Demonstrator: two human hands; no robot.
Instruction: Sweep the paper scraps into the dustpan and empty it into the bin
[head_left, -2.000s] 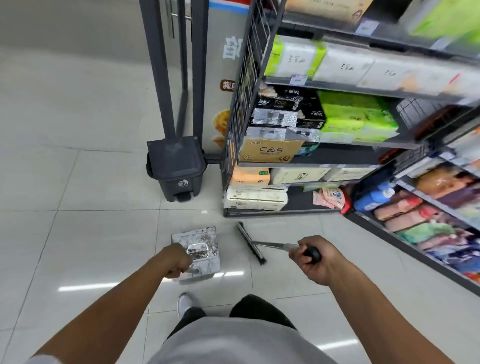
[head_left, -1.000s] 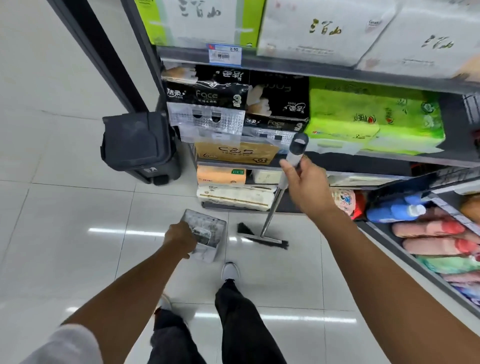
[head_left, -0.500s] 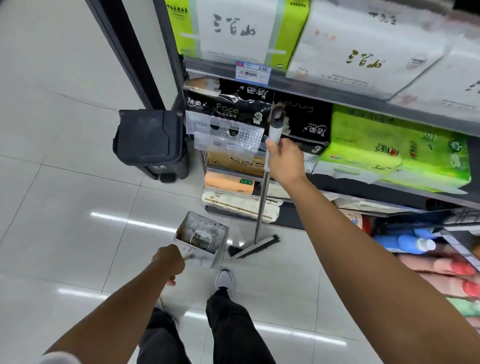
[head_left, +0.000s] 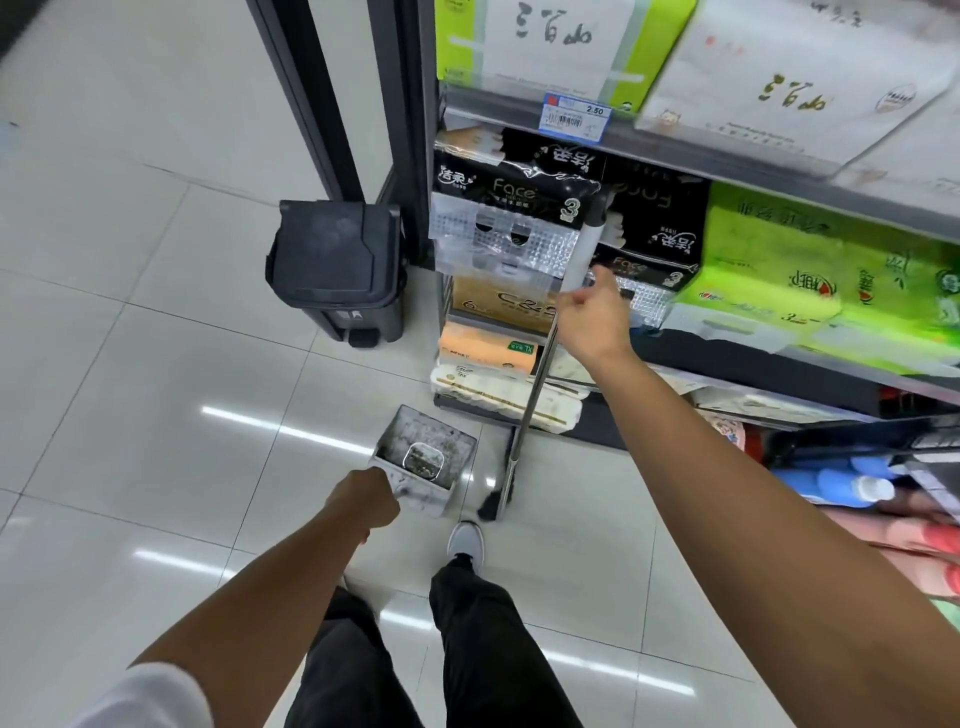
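Note:
My left hand (head_left: 366, 501) grips the handle of a metal box dustpan (head_left: 415, 434), held just above the floor in front of my feet. Small scraps (head_left: 422, 461) lie inside it. The broom (head_left: 535, 384) stands nearly upright to the right of the dustpan. Its black head (head_left: 497, 500) rests on the tiles and its white grip leans against the tissue packs. My right hand (head_left: 595, 319) pinches the broom's shaft just below the grip. The black pedal bin (head_left: 335, 260) stands at the back left with its lid closed.
A shop shelf (head_left: 727, 161) stacked with tissue packs and bottles fills the right side, close to the broom. A dark metal post (head_left: 306, 98) rises behind the bin. Glossy white floor tiles (head_left: 130, 389) stretch to the left. My shoe (head_left: 466, 540) sits below the dustpan.
I have stepped closer to the shelf. The broom swung from lying low to upright, and its grip now rests against the tissue packs. My right hand slid lower on the shaft.

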